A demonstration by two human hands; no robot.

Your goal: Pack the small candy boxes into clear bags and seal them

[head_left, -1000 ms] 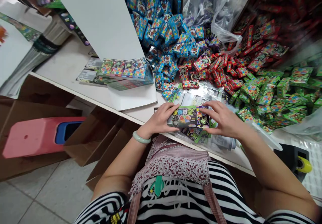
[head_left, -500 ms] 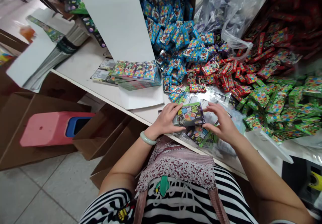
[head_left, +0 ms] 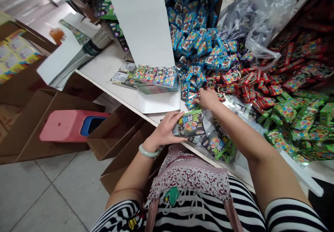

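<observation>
Box [head_left: 191, 124] sits at the table's [head_left: 104, 66] near edge, printed face up, long axis running left to right. Your left hand [head_left: 165, 131] is closed round its left end. Your right hand [head_left: 207, 98] reaches farther, fingers curled down where blue packs [head_left: 193, 40] meet red packs [head_left: 250, 86]; whether it pinches one cannot be told.

Left hand [head_left: 165, 133] on box [head_left: 191, 127], right hand [head_left: 208, 99] at packets [head_left: 192, 72]

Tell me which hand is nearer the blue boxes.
Right. The right hand reaches the near edge of the blue boxes; the left hand holds a dark box at the table edge.
</observation>
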